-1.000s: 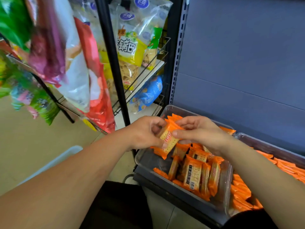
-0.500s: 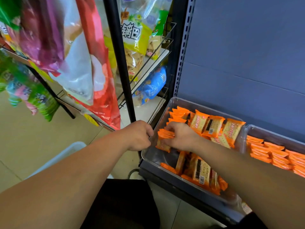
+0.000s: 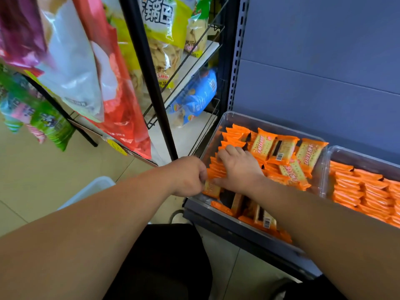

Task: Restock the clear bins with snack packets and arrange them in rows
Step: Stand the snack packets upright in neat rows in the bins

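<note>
Reaching into the left clear bin on the low shelf, the person has both bare arms stretched forward. The left hand is curled, its fingertips pinching one orange cracker packet at the near-left side of that bin, at the near end of an upright row that runs along the bin's left wall. The right hand lies on top of that row, fingers stretched out and gripping nothing, its thumb just beside the pinched packet. More packets lie flat, labels up, in the far right part of the bin, and a few stand on edge at its near end. The second clear bin sits right beside it on the right, filled with tight rows of orange packets. To the left stands a black wire rack hung with large snack bags; a blue bag lies on its lower shelf. A white tub rests on the tiled floor below the left arm.
</note>
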